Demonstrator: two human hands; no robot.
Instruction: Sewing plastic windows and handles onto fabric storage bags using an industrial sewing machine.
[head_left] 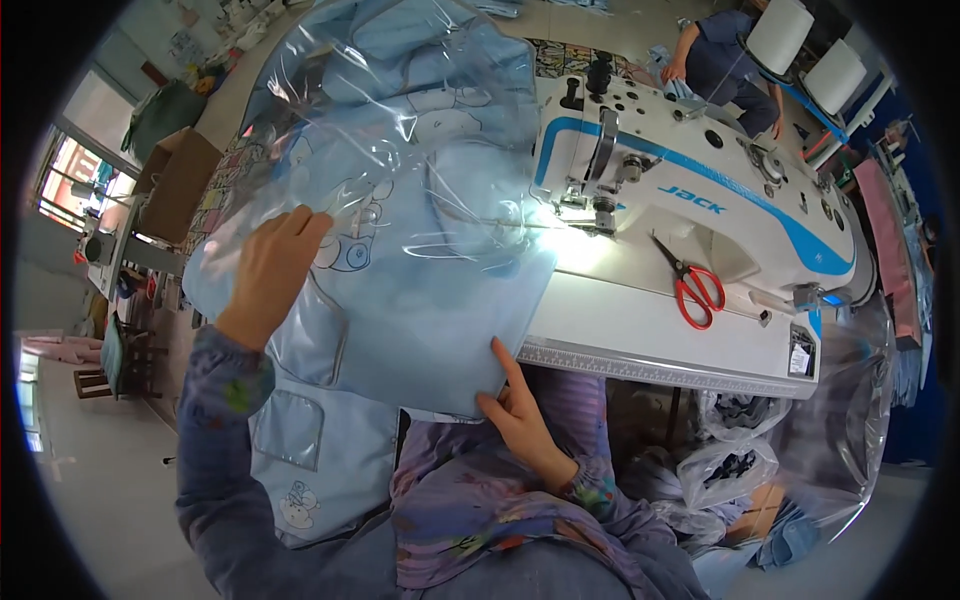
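Observation:
A large light blue fabric piece [430,335] with cartoon prints lies across the sewing table's left part, its near edge hanging toward my lap. Clear plastic film [400,190] covers much of it, wrinkled and glossy. My left hand [272,270] is closed in a pinch on the film above the fabric's left side. At the lower right corner of the fabric, my right hand [525,425] holds its edge, thumb on top and index finger stretched along the border. To the right stands a white and blue sewing machine [690,180], its lamp lighting the needle area beside the fabric.
Red-handled scissors [698,295] lie on the machine bed. A ruler strip [660,374] runs along the table's front edge. Thread cones [780,38] stand behind the machine, near another person [722,60]. Plastic bags [735,455] sit below right; a cardboard box [182,185] stands left.

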